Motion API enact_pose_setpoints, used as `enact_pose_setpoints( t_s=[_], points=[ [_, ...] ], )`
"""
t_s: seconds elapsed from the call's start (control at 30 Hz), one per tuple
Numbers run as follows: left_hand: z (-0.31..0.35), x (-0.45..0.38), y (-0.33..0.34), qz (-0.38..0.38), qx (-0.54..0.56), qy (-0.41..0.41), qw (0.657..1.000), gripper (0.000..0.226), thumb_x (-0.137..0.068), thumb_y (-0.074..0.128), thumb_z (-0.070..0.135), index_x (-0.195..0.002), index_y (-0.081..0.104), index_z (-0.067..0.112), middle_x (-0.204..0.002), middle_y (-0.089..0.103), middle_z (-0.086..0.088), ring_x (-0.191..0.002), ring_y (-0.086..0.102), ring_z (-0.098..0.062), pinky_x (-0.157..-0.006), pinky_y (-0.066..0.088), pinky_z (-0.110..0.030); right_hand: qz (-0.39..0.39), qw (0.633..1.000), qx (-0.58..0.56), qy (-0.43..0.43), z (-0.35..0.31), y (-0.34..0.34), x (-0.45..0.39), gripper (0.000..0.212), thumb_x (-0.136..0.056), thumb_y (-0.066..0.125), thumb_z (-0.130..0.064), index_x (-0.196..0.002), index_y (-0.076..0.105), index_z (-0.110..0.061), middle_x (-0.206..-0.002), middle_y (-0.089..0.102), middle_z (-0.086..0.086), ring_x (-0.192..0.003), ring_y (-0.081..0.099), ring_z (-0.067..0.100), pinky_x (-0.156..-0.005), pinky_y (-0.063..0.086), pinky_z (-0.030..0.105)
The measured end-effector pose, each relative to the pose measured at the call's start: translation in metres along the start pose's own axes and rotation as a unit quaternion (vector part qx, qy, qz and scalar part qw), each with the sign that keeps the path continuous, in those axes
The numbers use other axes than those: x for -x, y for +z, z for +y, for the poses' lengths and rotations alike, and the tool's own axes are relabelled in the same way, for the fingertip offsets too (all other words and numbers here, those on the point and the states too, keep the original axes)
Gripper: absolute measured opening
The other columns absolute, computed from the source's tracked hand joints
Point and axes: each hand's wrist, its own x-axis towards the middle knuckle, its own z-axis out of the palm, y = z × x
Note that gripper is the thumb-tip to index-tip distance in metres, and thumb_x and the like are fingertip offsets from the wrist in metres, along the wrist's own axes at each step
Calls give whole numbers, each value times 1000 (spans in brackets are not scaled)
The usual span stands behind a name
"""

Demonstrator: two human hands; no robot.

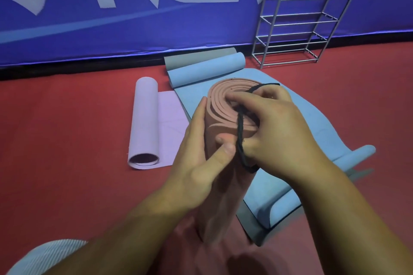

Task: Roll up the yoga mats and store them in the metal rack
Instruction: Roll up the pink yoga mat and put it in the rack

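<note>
A rolled pink yoga mat (225, 105) stands upright on its end in front of me. My left hand (201, 152) grips its side, thumb across the front. My right hand (274, 127) holds a black strap (240, 134) looped over the top edge of the roll, fingers curled round it. A blue mat (308, 118) lies partly unrolled beneath and behind, its rolled end (205, 68) at the far side. A lilac mat (145, 118) lies partly rolled to the left. The metal rack (297, 22) stands against the wall at the back right, its shelves bare.
A grey mat (196, 58) lies behind the blue roll near the wall. A blue banner (134, 18) covers the wall. The floor (67, 140) is red. My knee in striped cloth (44, 257) shows at the bottom left.
</note>
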Motion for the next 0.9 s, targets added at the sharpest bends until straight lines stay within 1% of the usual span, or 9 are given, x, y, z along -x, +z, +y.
enact_pose_setpoints(
  t_s=[0.1, 0.17, 0.27, 0.37, 0.5, 0.63, 0.73, 0.83, 0.9],
  points=[
    [-2, 1, -2, 35, -23, -30, 999, 95, -85, 59, 72, -154, 27, 16, -149, 49, 6, -137, 49, -19, -112, 41, -50, -8, 1000, 13, -10, -2, 2, -1, 76, -61, 75, -47, -134, 62, -32, -96, 38, -39, -119, 50, 16, -96, 51, 39],
    [1, -1, -3, 53, -51, -64, 995, 105, -73, 62, 81, -152, 29, 21, -145, 52, 10, -133, 53, -14, -109, 45, -48, -14, 1000, 7, -9, -2, 4, -2, 80, -62, 80, -48, -137, 58, -33, -99, 44, -33, -118, 52, 16, -96, 50, 40],
    [7, -6, -5, 86, -96, -81, 988, 91, -67, 70, 66, -146, 39, 33, -140, 54, 12, -131, 53, -11, -106, 49, -46, -12, 1000, -12, 10, -3, 8, -4, 91, -64, 86, -48, -146, 48, -36, -113, 58, -12, -116, 54, 17, -94, 45, 30],
    [19, -6, -6, 114, -147, -26, 982, 64, -71, 68, 49, -131, 46, 49, -131, 52, 20, -127, 55, -12, -102, 51, -41, -9, 1000, -19, 9, -7, 11, -4, 94, -66, 88, -41, -149, 45, -34, -100, 49, -18, -114, 54, 18, -92, 45, 32],
    [34, -6, -12, 201, -293, 71, 932, 46, -75, 64, 21, -120, 57, 25, -113, 51, 11, -111, 57, -13, -91, 54, -39, -9, 999, -25, 19, -7, 10, -6, 91, -68, 85, -41, -148, 43, -38, -98, 46, -18, -111, 55, 20, -94, 48, 42],
    [42, -9, -18, 198, -404, 80, 889, 13, -78, 59, 17, -89, 54, 23, -83, 57, 12, -80, 57, -21, -68, 49, -42, -12, 999, -23, 21, -8, 9, -4, 93, -61, 72, -58, -147, 42, -40, -97, 44, -24, -108, 53, 16, -92, 48, 38],
    [38, -13, -31, 185, -421, 90, 883, 16, -78, 55, 10, -83, 48, 22, -79, 49, 10, -72, 46, -20, -62, 40, -37, -19, 999, -34, 31, -7, 8, -3, 90, -58, 73, -60, -141, 45, -40, -107, 57, -13, -107, 54, 13, -91, 48, 34],
    [28, -19, -47, 188, -435, 91, 876, 23, -76, 53, 3, -85, 65, 21, -84, 47, 5, -71, 41, -13, -62, 30, -28, -23, 998, -40, 32, -6, 7, -1, 68, -59, 82, -50, -118, 52, -35, -102, 55, -27, -99, 53, 1, -84, 43, 17],
    [23, -23, -55, 187, -421, 87, 883, 33, -76, 52, 2, -90, 75, 21, -87, 52, 0, -71, 47, -13, -64, 36, -25, -25, 999, -32, 24, -6, 7, 1, 59, -59, 86, -46, -109, 57, -33, -97, 51, -31, -98, 54, 3, -85, 43, 19]
  ],
)
